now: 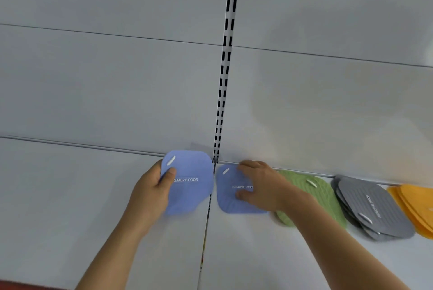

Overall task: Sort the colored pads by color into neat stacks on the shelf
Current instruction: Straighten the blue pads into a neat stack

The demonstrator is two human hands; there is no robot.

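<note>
My left hand (152, 192) grips a blue pad (189, 186) marked "REMOVE ODOR" by its left edge, thumb on top, and holds it lifted just left of the shelf seam. A second blue pad (230, 198) lies flat on the white shelf (70, 196) right of the seam. My right hand (260, 186) rests on that pad with fingers spread over its right side. Further right lie a green stack (323, 196), a grey stack (375, 210) and an orange stack (414, 205), partly cut off by the frame edge.
A slotted metal upright (226, 62) runs up the white back panel above the seam. The green stack is partly covered by my right forearm. A dark red strip (14, 286) shows at the bottom left corner.
</note>
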